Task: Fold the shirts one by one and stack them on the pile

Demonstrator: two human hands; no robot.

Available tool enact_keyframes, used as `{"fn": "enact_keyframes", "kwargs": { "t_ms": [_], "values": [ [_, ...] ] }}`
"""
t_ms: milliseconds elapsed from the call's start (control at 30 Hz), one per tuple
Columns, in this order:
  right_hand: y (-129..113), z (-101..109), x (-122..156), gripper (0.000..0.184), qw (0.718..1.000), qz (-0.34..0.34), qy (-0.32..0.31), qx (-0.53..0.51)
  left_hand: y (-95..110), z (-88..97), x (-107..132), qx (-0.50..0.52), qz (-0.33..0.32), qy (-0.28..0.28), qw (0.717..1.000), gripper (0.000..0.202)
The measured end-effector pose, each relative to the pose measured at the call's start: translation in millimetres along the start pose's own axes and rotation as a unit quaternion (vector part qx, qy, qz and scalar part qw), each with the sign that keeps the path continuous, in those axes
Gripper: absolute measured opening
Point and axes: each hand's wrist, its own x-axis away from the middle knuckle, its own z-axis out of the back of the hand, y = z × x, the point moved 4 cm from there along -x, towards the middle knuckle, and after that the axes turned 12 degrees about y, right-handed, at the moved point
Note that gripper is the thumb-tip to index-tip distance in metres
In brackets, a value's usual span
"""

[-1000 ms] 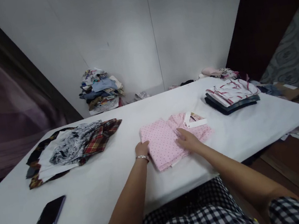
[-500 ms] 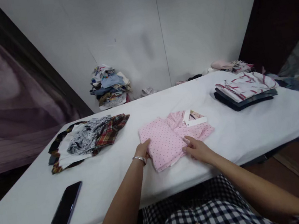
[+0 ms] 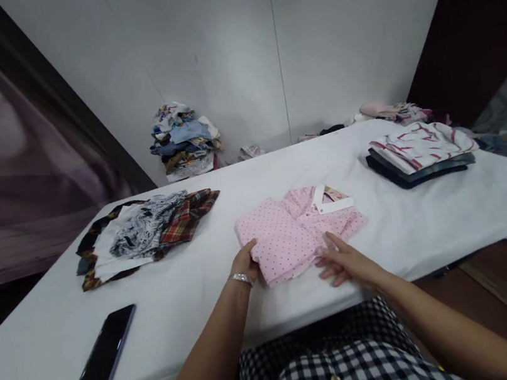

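Observation:
A pink polka-dot garment (image 3: 295,232) with a white collar lies partly folded on the white table (image 3: 429,214). My left hand (image 3: 246,261), with a bracelet at the wrist, grips the garment's near left corner, fingers curled round the folded edge. My right hand (image 3: 344,259) rests at the garment's near right edge, fingers stretched out flat against the fabric and table.
A heap of plaid and black-and-white printed clothes (image 3: 145,231) lies at the left. A folded stack with a red-striped top (image 3: 419,152) sits at the right. A dark phone (image 3: 100,356) lies near the front left edge. More clothes (image 3: 184,140) are piled by the wall.
Both hands have slid toward me along the pink garment to its near edge. The left hand has closed on the corner; the right has come off the top to the edge.

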Motion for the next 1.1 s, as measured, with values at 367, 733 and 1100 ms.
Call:
{"fn": "enact_keyframes", "kwargs": {
  "t_ms": [367,733,1100],
  "values": [
    [6,-26,-5,0.094,0.975,0.016,0.073,-0.209,3,-5.3,27,0.028,0.007,-0.027,0.999,0.02],
    [7,-20,-8,0.098,0.971,0.004,0.103,-0.214,35,43.2,9,-0.364,-0.13,0.013,0.922,0.035],
    [14,-2,11,0.07,0.95,-0.045,0.132,-0.278,110,-89.6,-51,-0.472,-0.4,-0.094,0.78,0.033]
  ]
}}
